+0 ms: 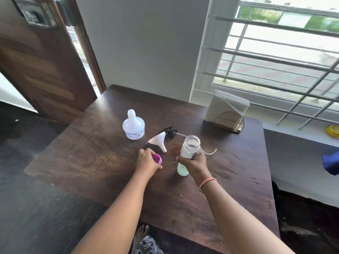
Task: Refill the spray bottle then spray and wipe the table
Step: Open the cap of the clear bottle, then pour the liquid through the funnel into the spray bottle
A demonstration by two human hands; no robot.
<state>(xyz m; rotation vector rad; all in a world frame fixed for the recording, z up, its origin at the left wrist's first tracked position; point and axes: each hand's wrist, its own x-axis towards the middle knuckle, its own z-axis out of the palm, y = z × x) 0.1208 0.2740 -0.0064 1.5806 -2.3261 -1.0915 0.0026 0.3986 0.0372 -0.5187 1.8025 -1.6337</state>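
Head view: my right hand (194, 163) grips the uncapped jar (189, 154), left hand (148, 161) holds its purple cap (157, 158). Funnel (158, 142) lies off the spray bottle (133, 125); pouring freehand risks spilling on the desk (91, 158).

I had bright daylight pouring in through the window (278, 57), which was blown out to near white, so little beyond its bars could be read. Across from the window, a second overexposed strip showed past the door (36, 57). The table (102, 162) below the window carried a soft pale sheen and only faint, short shadows under the bottle (133, 125). The floor left of the table sat dark and murky. The wide lens bent the window bars and the door towards the edges, and the corners farthest from the window were smeared and soft.
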